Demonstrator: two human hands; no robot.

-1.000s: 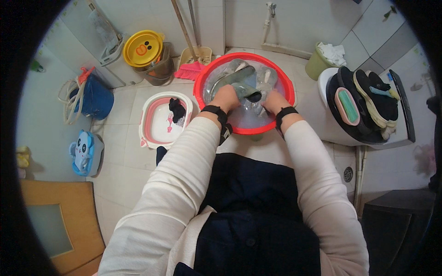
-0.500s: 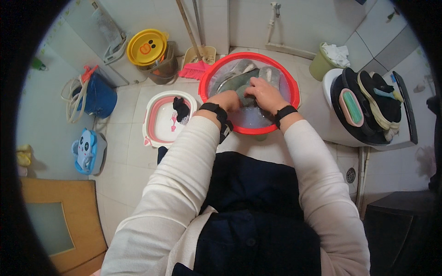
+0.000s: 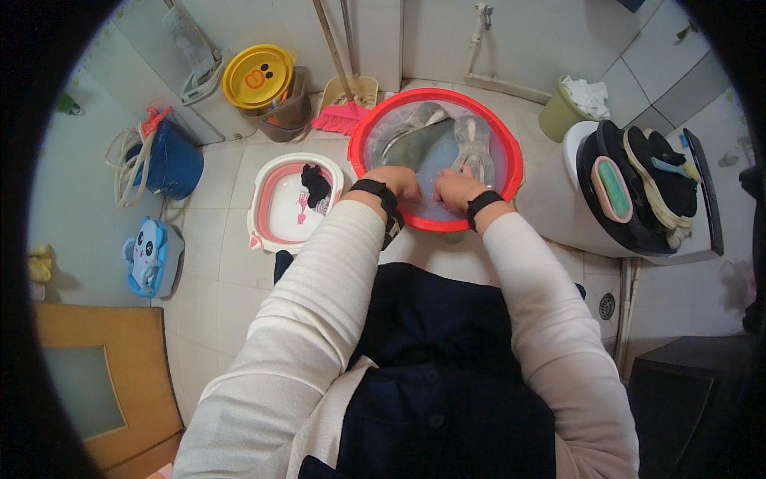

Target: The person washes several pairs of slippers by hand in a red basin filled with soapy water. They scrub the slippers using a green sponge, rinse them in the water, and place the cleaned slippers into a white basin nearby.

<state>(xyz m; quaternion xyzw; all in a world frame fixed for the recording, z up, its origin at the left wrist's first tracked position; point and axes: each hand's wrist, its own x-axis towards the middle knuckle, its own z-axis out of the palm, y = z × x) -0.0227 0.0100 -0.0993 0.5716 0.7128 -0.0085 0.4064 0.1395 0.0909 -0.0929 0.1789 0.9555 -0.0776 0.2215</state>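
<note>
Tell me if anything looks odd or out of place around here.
Yes: dark footwear is piled on the toilet beside a pink dish, which seems an unusual spot for shoes. White material also bulges above the rim of the green bin. I see no obvious spill around the red basin.

Along the far edge of the floor [image 3: 209,259] we see a brown bucket [image 3: 289,121], a pink broom [image 3: 341,119] and a green bin [image 3: 557,117]; near its left edge, a blue bucket [image 3: 177,161].
</note>
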